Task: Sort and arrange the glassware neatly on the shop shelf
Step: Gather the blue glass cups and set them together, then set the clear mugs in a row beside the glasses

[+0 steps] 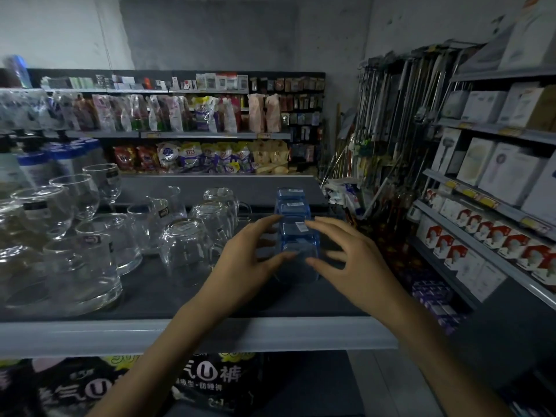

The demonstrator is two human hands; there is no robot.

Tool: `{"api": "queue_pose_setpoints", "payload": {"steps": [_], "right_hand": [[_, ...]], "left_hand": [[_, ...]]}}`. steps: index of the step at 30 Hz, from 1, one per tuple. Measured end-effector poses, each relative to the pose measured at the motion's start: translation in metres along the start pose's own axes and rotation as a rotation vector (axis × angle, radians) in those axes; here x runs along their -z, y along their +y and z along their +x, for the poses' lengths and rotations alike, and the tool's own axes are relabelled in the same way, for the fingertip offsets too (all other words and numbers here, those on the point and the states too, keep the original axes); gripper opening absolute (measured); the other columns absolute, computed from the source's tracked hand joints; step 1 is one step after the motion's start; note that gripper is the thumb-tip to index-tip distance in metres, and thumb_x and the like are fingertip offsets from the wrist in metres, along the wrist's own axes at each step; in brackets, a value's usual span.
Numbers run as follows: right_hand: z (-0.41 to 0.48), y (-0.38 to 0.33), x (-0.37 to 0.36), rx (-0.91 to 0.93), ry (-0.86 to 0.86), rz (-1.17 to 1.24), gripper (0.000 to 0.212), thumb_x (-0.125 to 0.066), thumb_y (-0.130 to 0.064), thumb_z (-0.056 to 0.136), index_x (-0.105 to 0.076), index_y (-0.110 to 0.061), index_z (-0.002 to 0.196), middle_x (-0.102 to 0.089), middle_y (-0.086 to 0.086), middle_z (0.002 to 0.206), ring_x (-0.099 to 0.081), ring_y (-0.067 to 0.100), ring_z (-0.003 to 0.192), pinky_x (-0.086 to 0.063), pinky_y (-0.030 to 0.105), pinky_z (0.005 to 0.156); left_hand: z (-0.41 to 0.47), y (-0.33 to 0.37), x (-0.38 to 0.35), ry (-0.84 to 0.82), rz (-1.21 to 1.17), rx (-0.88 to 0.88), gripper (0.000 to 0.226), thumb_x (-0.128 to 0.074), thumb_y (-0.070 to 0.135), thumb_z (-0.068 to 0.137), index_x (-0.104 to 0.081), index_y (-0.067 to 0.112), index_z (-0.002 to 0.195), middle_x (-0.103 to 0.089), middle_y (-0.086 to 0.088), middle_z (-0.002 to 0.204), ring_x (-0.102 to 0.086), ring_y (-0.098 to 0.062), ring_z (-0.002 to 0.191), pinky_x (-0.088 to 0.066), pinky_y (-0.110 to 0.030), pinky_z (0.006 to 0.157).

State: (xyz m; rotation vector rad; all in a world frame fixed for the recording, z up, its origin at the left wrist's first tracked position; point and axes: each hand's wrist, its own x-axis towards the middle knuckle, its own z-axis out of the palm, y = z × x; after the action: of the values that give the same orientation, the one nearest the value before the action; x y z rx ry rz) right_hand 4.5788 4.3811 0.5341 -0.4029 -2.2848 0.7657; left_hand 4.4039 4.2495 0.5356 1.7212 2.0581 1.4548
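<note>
A row of blue square glasses (pixel 293 212) runs front to back on the dark shelf (pixel 210 335), upside down, some with white labels. My left hand (pixel 249 254) and my right hand (pixel 343 251) hover on either side of the nearest blue glass (pixel 299 260), fingers spread, thumbs close to its sides; neither grips it. Left of them stand clear upturned mugs (pixel 186 251), a clear pitcher (pixel 78 272) and stemmed goblets (pixel 76 195).
Behind the shelf is an aisle shelf with detergent pouches (pixel 192 158). Mops and poles (pixel 391 130) hang at the right. Boxed goods (pixel 496 176) fill shelves on the far right. Dark packs (pixel 210 383) sit below the shelf's front edge.
</note>
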Motion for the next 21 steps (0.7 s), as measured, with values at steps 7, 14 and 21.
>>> {"api": "queue_pose_setpoints", "payload": {"steps": [7,14,21], "right_hand": [[-0.003,-0.003,0.0,0.035,0.016,-0.115,0.067,-0.078,-0.018,0.089,-0.05,-0.031,0.149,-0.042,-0.018,0.153,-0.045,0.002,0.138,-0.049,0.03,0.11],[-0.02,-0.047,-0.024,0.281,0.264,-0.259,0.05,-0.072,-0.018,0.093,-0.06,-0.019,0.141,-0.054,-0.003,0.146,-0.049,0.015,0.139,-0.044,0.033,0.113],[-0.002,-0.105,-0.082,0.192,0.294,-0.251,0.051,-0.07,-0.023,0.094,-0.057,-0.021,0.143,-0.05,-0.001,0.15,-0.045,0.018,0.14,-0.039,0.028,0.113]], "left_hand": [[-0.005,0.005,0.001,0.001,0.067,0.006,0.065,-0.075,0.035,0.092,-0.046,0.034,0.15,-0.062,0.01,0.133,-0.06,0.006,0.114,-0.052,-0.008,0.087],[-0.048,0.015,0.047,0.333,0.366,-0.115,0.046,-0.071,0.028,0.093,-0.059,0.027,0.138,-0.06,0.009,0.125,-0.063,-0.01,0.108,-0.057,-0.036,0.084],[-0.063,-0.02,0.089,0.295,0.565,0.113,0.072,-0.066,0.052,0.087,-0.041,0.031,0.151,-0.038,-0.006,0.153,-0.046,-0.032,0.137,-0.053,-0.049,0.1]]}}
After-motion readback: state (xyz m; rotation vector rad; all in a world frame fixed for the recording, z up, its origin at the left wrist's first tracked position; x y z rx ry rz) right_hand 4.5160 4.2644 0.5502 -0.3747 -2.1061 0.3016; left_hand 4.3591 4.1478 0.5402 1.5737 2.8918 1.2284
